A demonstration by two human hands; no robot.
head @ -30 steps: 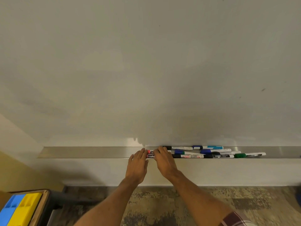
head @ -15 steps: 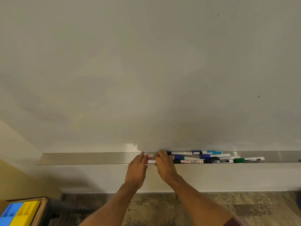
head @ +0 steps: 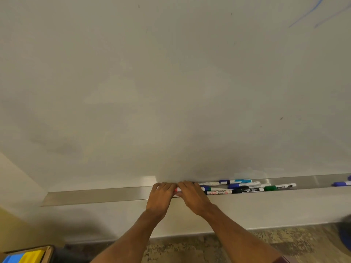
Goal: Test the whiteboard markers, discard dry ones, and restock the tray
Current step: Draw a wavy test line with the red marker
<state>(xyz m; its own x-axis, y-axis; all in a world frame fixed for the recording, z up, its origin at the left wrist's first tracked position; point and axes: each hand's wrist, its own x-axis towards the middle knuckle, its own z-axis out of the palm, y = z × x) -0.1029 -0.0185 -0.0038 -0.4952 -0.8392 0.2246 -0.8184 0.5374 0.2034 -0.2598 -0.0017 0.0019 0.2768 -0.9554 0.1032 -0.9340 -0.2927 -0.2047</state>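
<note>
Along the metal tray [head: 95, 196] under the whiteboard [head: 171, 82], both hands meet at the left end of a heap of markers [head: 245, 187]. The left hand [head: 161, 196] and right hand [head: 191, 195] sit knuckle to knuckle, fingers curled down over a red-capped marker [head: 177, 190] whose tip shows in the gap between them. A second ago the fingers lay looser and the red end showed more; now they have drawn together on it, so I judge a first marker is being picked for testing. Whether the cap is off, I cannot tell. The rest lie just right of the hands. Blue strokes [head: 305, 15] mark the board's upper right.
</note>
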